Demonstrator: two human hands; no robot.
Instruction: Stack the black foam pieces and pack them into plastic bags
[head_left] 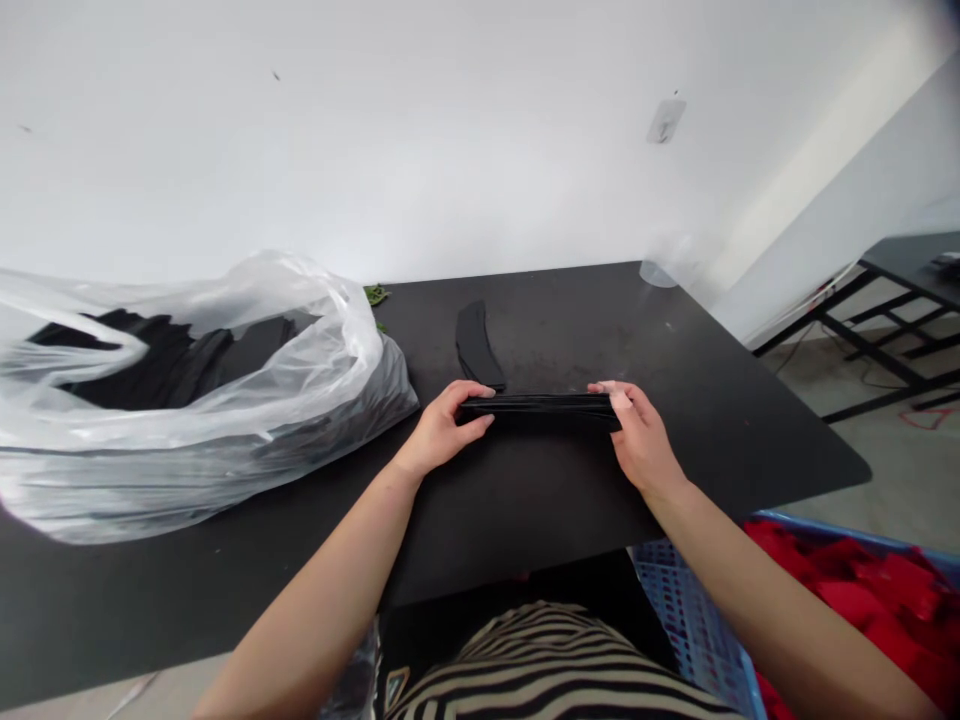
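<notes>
A folded black fabric strip (540, 409) lies flat and lengthwise across the dark tabletop (525, 530). My left hand (448, 430) grips its left end, with the fingers over the top. My right hand (637, 436) pinches its right end between fingers and thumb. Just behind the strip, a curved black fabric piece (475, 345) lies on the table, its near tip close to my left hand. Off to the left sits a large clear plastic bag (202, 440) holding more black fabric pieces (157, 360).
A blue crate (694, 625) full of red fabric stands low at the right, below the table's edge. A small clear object (658, 274) sits at the far corner, and green leaves (376, 294) lie behind the bag. A white wall rises behind; a dark metal table frame (870, 340) stands right.
</notes>
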